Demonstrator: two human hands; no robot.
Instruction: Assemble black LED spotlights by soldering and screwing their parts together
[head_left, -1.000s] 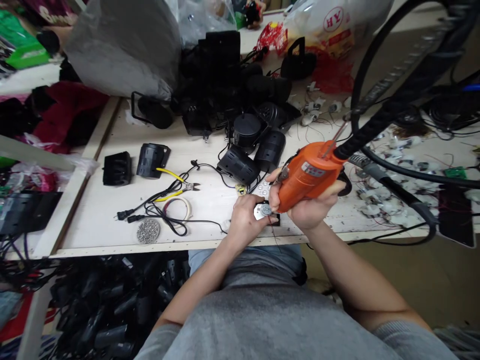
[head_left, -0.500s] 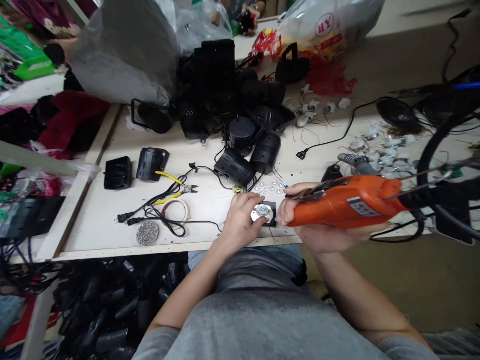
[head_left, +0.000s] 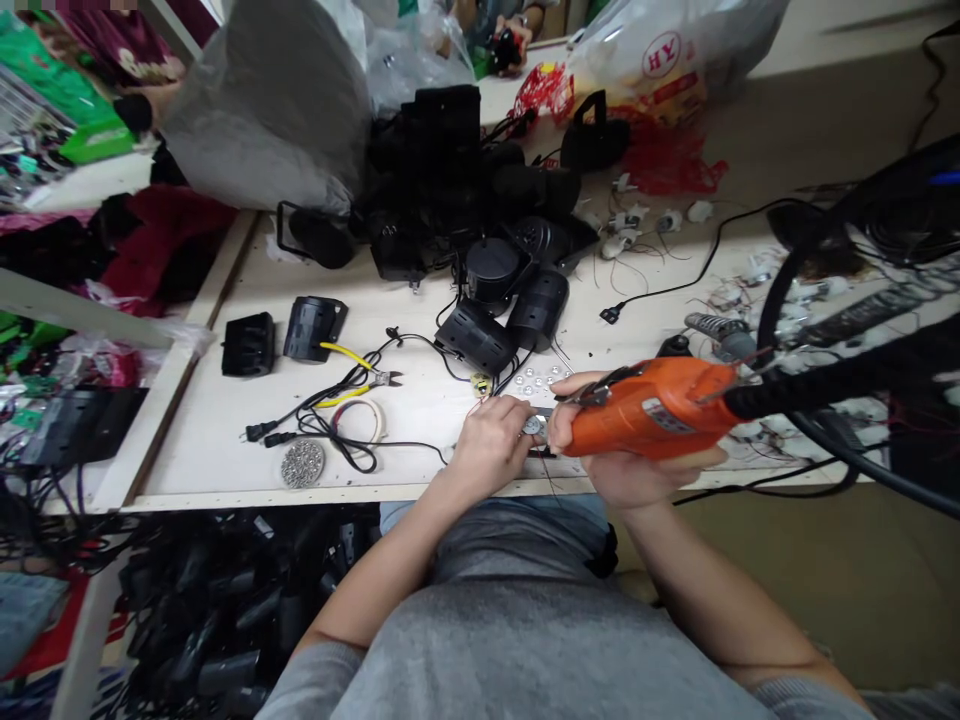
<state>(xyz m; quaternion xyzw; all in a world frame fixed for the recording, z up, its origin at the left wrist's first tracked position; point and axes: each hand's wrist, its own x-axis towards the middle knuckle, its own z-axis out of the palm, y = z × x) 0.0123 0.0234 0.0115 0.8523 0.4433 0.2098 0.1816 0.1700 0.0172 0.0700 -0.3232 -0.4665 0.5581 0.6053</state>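
Note:
My right hand [head_left: 611, 455] is wrapped round an orange electric screwdriver [head_left: 649, 408] that lies nearly level, its nose pointing left. A thick black cable [head_left: 840, 375] runs from its back end off to the right. My left hand [head_left: 491, 440] rests near the table's front edge with its fingers closed on a small silver round part [head_left: 532, 425], which sits on a dark piece just under the screwdriver's nose. A small board with several clear lenses [head_left: 541, 378] lies right behind the hands.
Yellow-handled cutters [head_left: 352, 375], black plug leads [head_left: 300, 425], a tape ring [head_left: 360, 420] and a round metal disc [head_left: 303, 463] lie to the left. A heap of black lamp housings [head_left: 480, 240] fills the middle back. Small white parts and wires [head_left: 757, 280] litter the right.
The screwdriver has swung from steeply tilted over the part out to the right, and now is back near level with its nose at the part. My left hand stays on the silver part.

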